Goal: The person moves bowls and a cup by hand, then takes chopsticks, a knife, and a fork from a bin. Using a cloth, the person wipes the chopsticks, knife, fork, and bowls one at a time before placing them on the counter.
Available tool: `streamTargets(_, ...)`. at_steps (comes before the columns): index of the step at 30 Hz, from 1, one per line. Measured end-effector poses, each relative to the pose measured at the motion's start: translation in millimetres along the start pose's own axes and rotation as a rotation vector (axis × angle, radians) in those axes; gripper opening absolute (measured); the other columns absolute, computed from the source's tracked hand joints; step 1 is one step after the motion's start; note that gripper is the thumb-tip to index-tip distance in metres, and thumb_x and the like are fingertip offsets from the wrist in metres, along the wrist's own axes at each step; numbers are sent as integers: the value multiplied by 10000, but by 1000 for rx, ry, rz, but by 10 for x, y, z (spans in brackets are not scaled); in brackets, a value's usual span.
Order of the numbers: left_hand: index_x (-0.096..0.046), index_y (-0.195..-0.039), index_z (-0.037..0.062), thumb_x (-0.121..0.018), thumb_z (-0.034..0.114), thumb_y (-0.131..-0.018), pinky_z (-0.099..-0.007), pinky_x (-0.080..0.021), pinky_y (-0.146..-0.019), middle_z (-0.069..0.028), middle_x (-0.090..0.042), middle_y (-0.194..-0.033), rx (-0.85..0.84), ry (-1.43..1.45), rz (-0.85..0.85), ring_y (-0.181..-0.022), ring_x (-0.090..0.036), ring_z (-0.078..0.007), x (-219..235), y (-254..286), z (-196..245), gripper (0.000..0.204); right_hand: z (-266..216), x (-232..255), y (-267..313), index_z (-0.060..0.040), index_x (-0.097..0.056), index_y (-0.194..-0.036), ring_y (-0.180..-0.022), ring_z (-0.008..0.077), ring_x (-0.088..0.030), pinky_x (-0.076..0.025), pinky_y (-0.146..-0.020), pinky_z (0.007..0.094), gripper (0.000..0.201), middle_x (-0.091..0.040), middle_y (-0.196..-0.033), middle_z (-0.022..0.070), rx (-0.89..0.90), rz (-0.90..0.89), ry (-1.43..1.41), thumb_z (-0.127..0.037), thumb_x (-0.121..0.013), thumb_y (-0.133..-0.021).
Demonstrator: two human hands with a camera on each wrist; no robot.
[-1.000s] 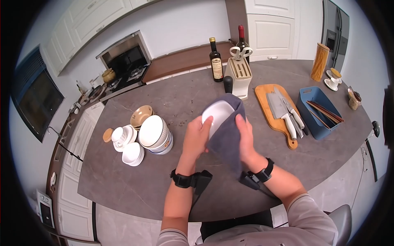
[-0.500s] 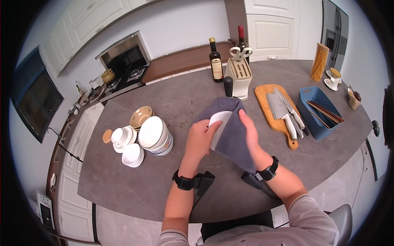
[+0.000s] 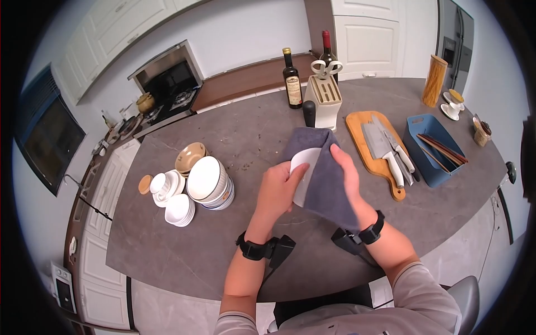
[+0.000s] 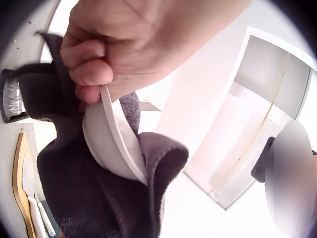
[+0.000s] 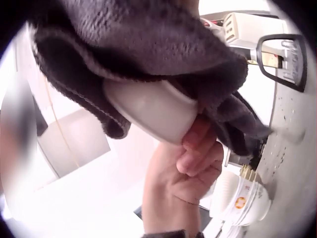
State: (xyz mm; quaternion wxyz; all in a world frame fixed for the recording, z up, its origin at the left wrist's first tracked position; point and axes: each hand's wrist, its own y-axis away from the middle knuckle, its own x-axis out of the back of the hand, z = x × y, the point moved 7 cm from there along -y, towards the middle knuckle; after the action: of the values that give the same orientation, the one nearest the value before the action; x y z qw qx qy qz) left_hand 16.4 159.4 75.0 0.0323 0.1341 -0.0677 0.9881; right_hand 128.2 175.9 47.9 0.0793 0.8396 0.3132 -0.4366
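My left hand (image 3: pixel 277 190) pinches the rim of a small white bowl (image 3: pixel 302 188), thumb on its inside in the head view. A dark grey cloth (image 3: pixel 326 192) wraps the bowl's far and right sides. Through the cloth my right hand (image 3: pixel 349 177) grips the bowl, thumb lying over the fabric; its other fingers are hidden. From the left wrist, curled fingers of the left hand (image 4: pixel 94 64) hold the bowl (image 4: pixel 111 144) by its edge, with the cloth (image 4: pixel 89 193) hanging around it. In the right wrist view the cloth (image 5: pixel 143 39) covers the upper part of the bowl (image 5: pixel 153 109).
Stacked bowls (image 3: pixel 207 181), small white bowls (image 3: pixel 180 210) and a tan bowl (image 3: pixel 190 158) stand left. Beyond the hands are a knife block (image 3: pixel 324 103) and a dark bottle (image 3: pixel 292 84). Rightward lie a cutting board (image 3: pixel 363 142) with knives and a blue bin (image 3: pixel 435 170) with chopsticks.
Both hands have shifted rightward with the bowl and cloth. The bowl has turned more onto its side, and the cloth now covers more of its far edge than a second ago.
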Motion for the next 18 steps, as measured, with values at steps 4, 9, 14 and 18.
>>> streamTargets(4, -567, -1009, -5, -539, 303, -946, -250, -448, -600, -53, -605, -753, -156, 244, 191, -691, -568, -85, 9, -127, -147, 316, -223, -540, 268, 51, -361, -1345, -1255, 314, -414, -308, -1047, 370, 547, -426, -1335, 203, 981, 213, 1105, -92, -569, -860)
streamTargets(9, -496, -1066, -2, -553, 273, -933, -239, -462, -494, -52, -596, -718, -13, 235, 87, -557, -572, -102, -93, -31, -76, 310, -335, -353, 256, 58, -379, -1327, -1191, 275, -469, -358, -1007, 359, 495, -470, -1286, 196, 907, 347, 1064, -39, -534, -867)
streamTargets(14, -581, -956, -14, -569, 296, -910, -230, -421, -381, -59, -601, -647, -54, 104, 74, -442, -569, -114, 94, 2, 85, 314, -483, -335, 136, 25, -499, -1245, -951, 88, -528, -438, -843, 259, 341, -593, -1058, 44, 513, 198, 700, -106, -508, -930)
streamTargets(18, -584, -1005, -20, -540, 322, -922, -226, -412, -368, -79, -615, -684, 87, 59, 81, -443, -557, -108, 143, 3, 19, 354, -384, -413, 93, 14, -520, -1227, -921, 75, -532, -440, -822, 246, 321, -602, -1027, 34, 418, 149, 770, -111, -512, -931)
